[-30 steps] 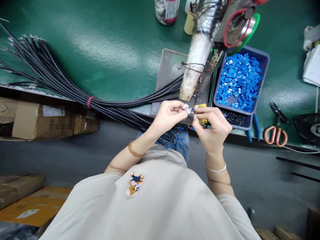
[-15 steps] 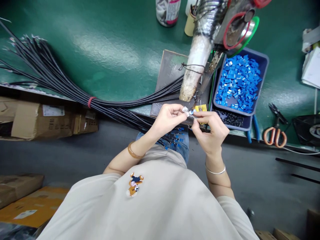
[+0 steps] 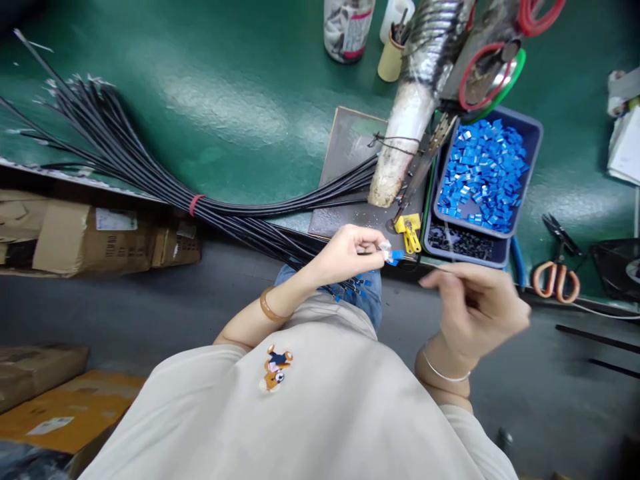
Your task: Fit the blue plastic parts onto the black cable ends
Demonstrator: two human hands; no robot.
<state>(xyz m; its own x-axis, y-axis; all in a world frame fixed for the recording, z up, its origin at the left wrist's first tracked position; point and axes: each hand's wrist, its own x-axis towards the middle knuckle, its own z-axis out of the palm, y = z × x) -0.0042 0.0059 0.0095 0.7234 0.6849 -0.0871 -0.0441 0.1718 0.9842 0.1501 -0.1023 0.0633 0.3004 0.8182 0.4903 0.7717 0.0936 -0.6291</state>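
My left hand [image 3: 353, 253] is closed in a pinch in front of the bench edge. A crumpled whitish bit [image 3: 385, 247] shows at its fingertips, and a small blue connector [image 3: 397, 257] sticks out just beyond them. Whether a cable runs back from the connector under the hand is hidden. To the right, apart from the connector, my right hand [image 3: 480, 310] is raised with thumb and forefinger pinched and the other fingers curled. It is somewhat blurred, so anything between its fingertips cannot be made out. Beside the left fingertips lies a yellow clip-like tool [image 3: 410, 233].
A bundle of black cables [image 3: 165, 183], tied with a red band [image 3: 195, 204], runs across the bench. A bin of blue connectors [image 3: 483, 177] sits over a tray of small black parts [image 3: 463, 241]. Orange-handled scissors [image 3: 556, 280] lie right. A foil-wrapped duct [image 3: 405, 127] hangs over a dark board [image 3: 345, 153].
My right hand has drawn away from the left, to the right and towards me. The blue connector stays at my left fingertips, now plainly visible. The whole view has shifted slightly.
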